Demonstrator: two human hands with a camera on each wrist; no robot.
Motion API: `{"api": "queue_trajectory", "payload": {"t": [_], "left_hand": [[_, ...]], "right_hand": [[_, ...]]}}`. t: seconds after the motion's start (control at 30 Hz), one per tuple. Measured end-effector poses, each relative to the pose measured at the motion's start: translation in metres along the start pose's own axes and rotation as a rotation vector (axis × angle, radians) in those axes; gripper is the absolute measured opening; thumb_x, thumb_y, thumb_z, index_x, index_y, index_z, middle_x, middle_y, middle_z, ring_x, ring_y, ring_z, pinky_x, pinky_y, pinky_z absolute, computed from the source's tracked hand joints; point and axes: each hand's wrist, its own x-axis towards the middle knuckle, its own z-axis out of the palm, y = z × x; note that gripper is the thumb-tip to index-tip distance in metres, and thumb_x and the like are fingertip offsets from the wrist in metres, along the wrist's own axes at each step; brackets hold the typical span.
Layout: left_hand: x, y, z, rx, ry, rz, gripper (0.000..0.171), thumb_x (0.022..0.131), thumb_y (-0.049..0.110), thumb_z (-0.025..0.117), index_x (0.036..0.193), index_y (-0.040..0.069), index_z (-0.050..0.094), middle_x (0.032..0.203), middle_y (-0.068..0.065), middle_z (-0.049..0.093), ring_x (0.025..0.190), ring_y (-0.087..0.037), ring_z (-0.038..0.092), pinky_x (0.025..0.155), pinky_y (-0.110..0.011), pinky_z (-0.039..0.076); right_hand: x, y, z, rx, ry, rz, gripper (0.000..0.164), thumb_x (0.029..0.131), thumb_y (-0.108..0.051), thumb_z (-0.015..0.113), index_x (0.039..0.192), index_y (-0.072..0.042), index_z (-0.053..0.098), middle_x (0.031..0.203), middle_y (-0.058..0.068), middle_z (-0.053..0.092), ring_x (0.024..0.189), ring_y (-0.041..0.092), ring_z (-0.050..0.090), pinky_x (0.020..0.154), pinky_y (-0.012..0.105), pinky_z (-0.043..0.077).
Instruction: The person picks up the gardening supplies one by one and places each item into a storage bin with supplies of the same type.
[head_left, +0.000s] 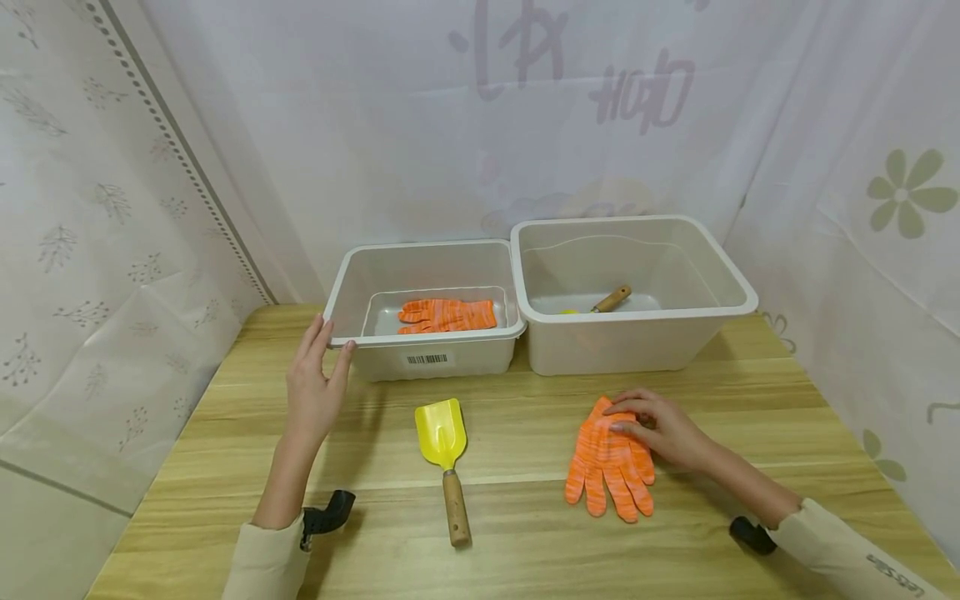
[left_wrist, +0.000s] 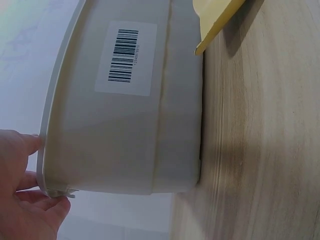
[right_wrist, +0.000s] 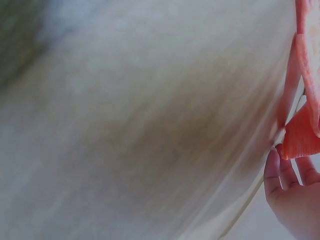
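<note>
At the front-left corner of the left grey bin [head_left: 480, 358], my left hand [head_left: 315, 387] holds the rim, its thumb on the front side and its fingers round the corner in the left wrist view. My right hand [head_left: 667, 429] pinches the cuff end of an orange work glove [head_left: 611, 467], which lies on the table with its fingers towards me. In the right wrist view the cuff [right_wrist: 302, 135] is raised at the fingertips. Between the hands lies a yellow hand shovel [head_left: 441, 429] with a wooden handle, its blade towards the bins.
Inside the left bin is another orange glove [head_left: 453, 315]. The right grey bin [head_left: 607, 346], beside it, contains a tool with a wooden handle [head_left: 613, 298] and a bit of yellow, mostly hidden by the front wall. Curtains [head_left: 360, 125] hang around the wooden table [head_left: 360, 558].
</note>
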Motion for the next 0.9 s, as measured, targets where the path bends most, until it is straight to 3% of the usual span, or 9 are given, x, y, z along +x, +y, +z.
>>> {"api": "queue_trajectory", "payload": {"t": [0.37,0.73,0.9], "left_hand": [[-0.001,0.002,-0.001,-0.002,-0.019,-0.018,0.054,0.105,0.012,0.066,0.150,-0.012,0.050,0.165,-0.031,0.040,0.142,-0.056,0.050,0.119,-0.069,0.042],[-0.001,0.001,-0.002,0.005,-0.028,-0.024,0.054,0.106,0.013,0.065,0.152,-0.011,0.048,0.166,-0.030,0.038,0.142,-0.055,0.051,0.118,-0.067,0.044],[-0.001,0.001,-0.002,0.002,-0.025,-0.019,0.054,0.106,0.013,0.065,0.151,-0.012,0.049,0.165,-0.031,0.039,0.142,-0.056,0.051,0.118,-0.067,0.044]], "right_hand": [[0.001,-0.007,-0.005,-0.022,0.007,-0.010,0.020,0.098,-0.015,0.076,0.118,-0.014,0.080,0.121,0.010,0.075,0.111,0.034,0.070,0.083,0.027,0.061],[0.004,-0.010,-0.006,-0.013,0.070,-0.058,0.020,0.094,-0.009,0.078,0.114,-0.014,0.080,0.115,0.009,0.077,0.097,-0.001,0.061,0.075,0.022,0.056],[0.005,-0.014,-0.007,-0.024,0.128,-0.073,0.022,0.091,-0.007,0.081,0.112,-0.014,0.081,0.114,0.010,0.078,0.096,-0.003,0.060,0.074,0.021,0.056]]}}
